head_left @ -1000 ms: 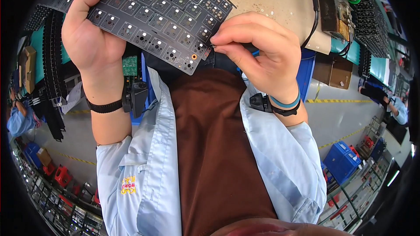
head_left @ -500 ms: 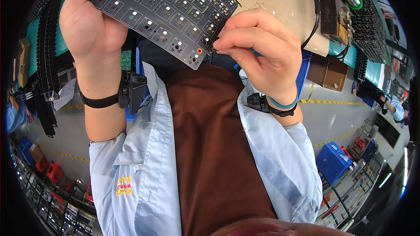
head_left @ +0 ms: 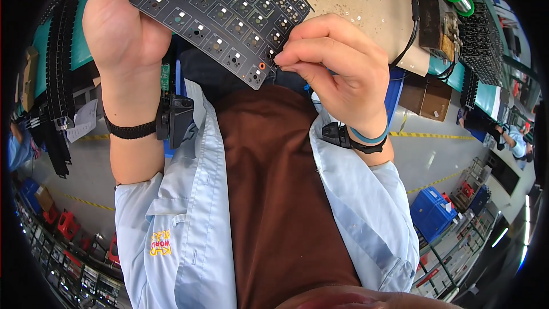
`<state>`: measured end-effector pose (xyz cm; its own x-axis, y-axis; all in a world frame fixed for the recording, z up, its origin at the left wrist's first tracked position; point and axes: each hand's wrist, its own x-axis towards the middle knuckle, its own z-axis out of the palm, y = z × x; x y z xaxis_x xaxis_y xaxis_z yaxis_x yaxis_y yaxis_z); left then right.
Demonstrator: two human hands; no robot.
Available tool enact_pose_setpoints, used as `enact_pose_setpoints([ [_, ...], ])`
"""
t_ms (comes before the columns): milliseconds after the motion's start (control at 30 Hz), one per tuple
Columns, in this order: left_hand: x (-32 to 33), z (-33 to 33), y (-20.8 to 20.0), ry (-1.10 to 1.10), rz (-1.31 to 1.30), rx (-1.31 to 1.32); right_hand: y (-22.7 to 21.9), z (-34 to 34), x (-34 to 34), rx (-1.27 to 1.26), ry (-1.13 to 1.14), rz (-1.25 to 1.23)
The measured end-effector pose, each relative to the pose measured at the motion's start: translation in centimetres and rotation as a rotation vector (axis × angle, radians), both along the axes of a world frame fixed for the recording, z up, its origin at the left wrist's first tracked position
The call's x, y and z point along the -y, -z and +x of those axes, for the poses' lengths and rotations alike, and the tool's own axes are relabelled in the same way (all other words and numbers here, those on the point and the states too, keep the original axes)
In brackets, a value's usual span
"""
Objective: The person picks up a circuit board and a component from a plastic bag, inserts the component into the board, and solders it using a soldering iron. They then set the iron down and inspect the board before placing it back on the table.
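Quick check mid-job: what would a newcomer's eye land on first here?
First, the large black circuit board with small white spots, slanting across the top left of centre, held by the left hand. Next, the right hand, thumb and fingertips close together at the board's lower right edge. Then the bright green spool, upper right.

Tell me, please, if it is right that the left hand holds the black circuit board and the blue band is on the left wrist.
Not quite: the head view shows the blue band on the right wrist, not the left. The left hand does hold the black circuit board, as you say.
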<state>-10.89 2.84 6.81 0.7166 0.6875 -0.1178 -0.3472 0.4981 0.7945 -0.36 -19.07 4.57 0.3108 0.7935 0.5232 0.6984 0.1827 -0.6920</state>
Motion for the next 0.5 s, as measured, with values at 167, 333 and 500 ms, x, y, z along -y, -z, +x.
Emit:
enact_pose_setpoints([
  [167,-3.8,-1.4,1.9,0.144,-0.134,0.179,-0.9,-0.3,0.1,0.039,0.018,0.005],
  [333,-2.0,0.7,1.3,0.145,-0.269,-0.029,-0.2,1.9,1.3,0.211,0.07,0.202],
  [500,-0.6,0.7,-1.4,-0.016,-0.199,-0.037,-1.4,1.7,0.7,0.381,0.145,0.39],
])
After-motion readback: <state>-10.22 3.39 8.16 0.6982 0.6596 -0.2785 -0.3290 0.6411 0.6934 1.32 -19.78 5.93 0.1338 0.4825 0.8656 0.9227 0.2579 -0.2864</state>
